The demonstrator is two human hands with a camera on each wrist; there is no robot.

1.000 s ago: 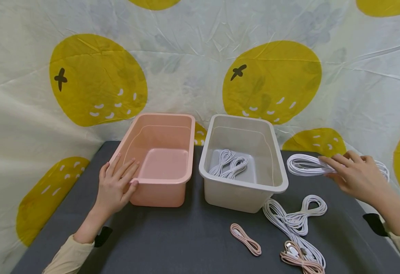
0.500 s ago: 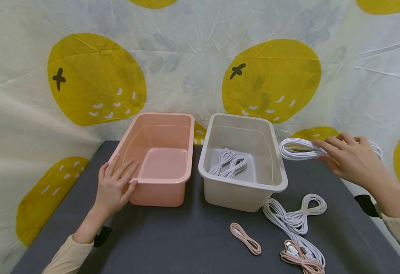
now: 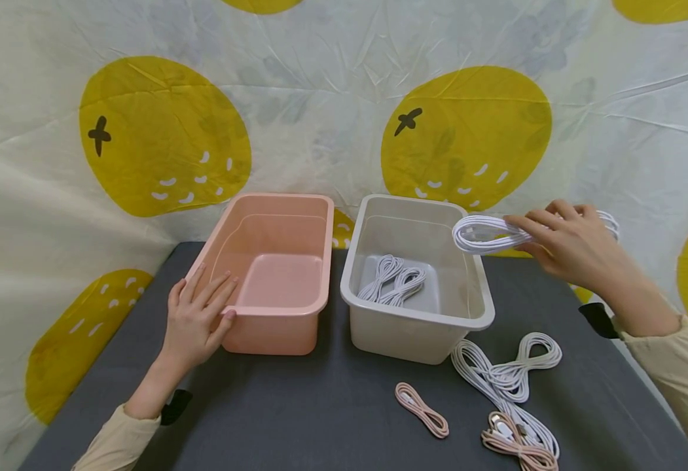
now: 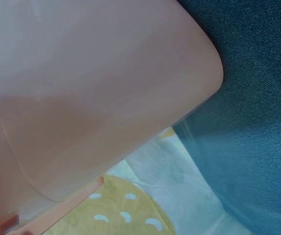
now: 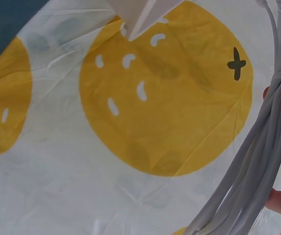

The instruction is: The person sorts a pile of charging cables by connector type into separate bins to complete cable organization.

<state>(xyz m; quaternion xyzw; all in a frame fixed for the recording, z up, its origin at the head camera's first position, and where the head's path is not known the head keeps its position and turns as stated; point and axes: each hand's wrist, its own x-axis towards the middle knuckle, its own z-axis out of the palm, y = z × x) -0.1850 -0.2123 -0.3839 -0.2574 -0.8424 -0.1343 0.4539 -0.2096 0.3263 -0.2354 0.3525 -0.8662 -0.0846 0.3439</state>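
My right hand [image 3: 570, 242] grips a bundled white cable [image 3: 485, 235], raised off the table with its looped end over the right rim of the grey-white bin [image 3: 402, 340]. In the right wrist view the strands of the white cable [image 5: 258, 152] run down past my fingertips. Two small white cable bundles [image 3: 393, 282] lie on that bin's floor. My left hand [image 3: 196, 320] rests on the near left corner of the pink bin [image 3: 273, 333], fingers extended over the rim. Close in the left wrist view is the pink bin's wall [image 4: 106, 88].
On the dark table [image 3: 320, 418], right of the grey-white bin, lie white cables [image 3: 514, 373], with a pink cable bundle [image 3: 520, 445] overlapping them. Another pink cable [image 3: 423, 411] lies nearer the middle. Behind everything hangs a white cloth [image 3: 320, 98] with yellow fruit prints.
My right hand has lifted the white cable and carried it leftward, from beside the grey-white bin to over its right rim. The left hand stays on the pink bin.
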